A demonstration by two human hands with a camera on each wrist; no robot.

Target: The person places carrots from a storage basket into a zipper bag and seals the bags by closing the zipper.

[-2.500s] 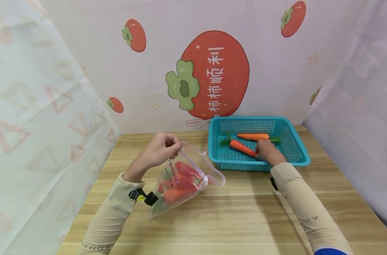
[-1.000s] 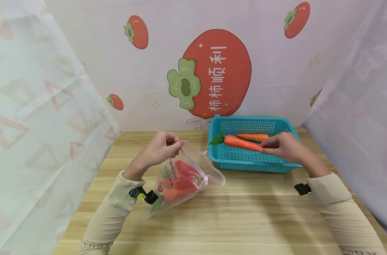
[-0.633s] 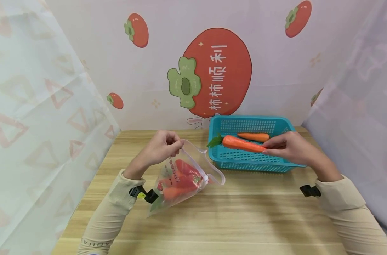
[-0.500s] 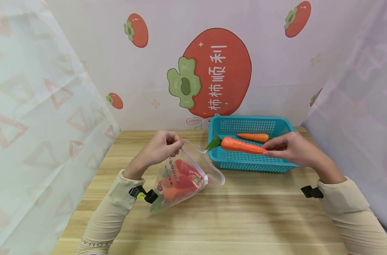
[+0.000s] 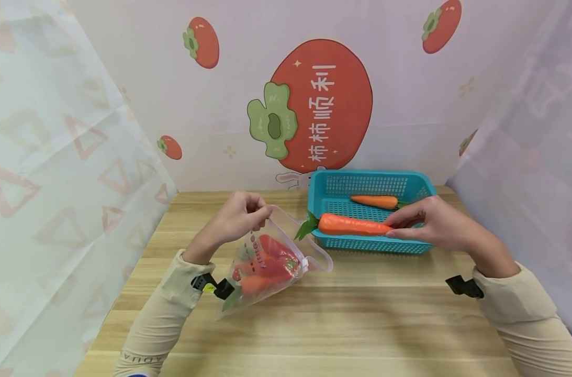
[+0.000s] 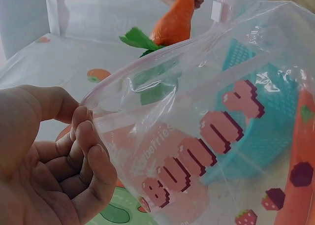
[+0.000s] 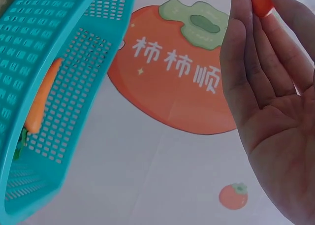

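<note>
A right hand [image 5: 427, 222] pinches the narrow tip of an orange carrot [image 5: 349, 225] between thumb and fingers, holding it nearly level over the front edge of a turquoise basket [image 5: 361, 244]. The carrot's green leaves [image 5: 308, 226] point left, toward the mouth of a clear plastic bag [image 5: 286, 238]; in the head view they overlap the raised rim, but whether they reach inside cannot be told. The view from the right wrist shows the palm turned to the camera, with only the end of the carrot visible between the fingertips.

At left, the person's left hand [image 5: 240, 217] grips the upper rim of the bag between thumb and forefinger, the remaining fingers loosely curled beneath. The bag slants on the wooden surface [image 5: 342, 324], its mouth open toward the basket and a white slider [image 5: 305, 264] sitting on the zip strip. Red and orange shapes [image 5: 267, 280] show through the film, and the left wrist view picks out pink lettering [image 6: 202, 146] reading "BUNNY" on its side.

A second carrot [image 5: 374, 201] lies in the basket, near the back wall, its tip pointing left. Behind the surface hangs a pale backdrop [image 5: 220, 110] printed with a large persimmon [image 5: 337, 104] bearing white characters. Both arms wear beige sleeves [image 5: 526, 309].
</note>
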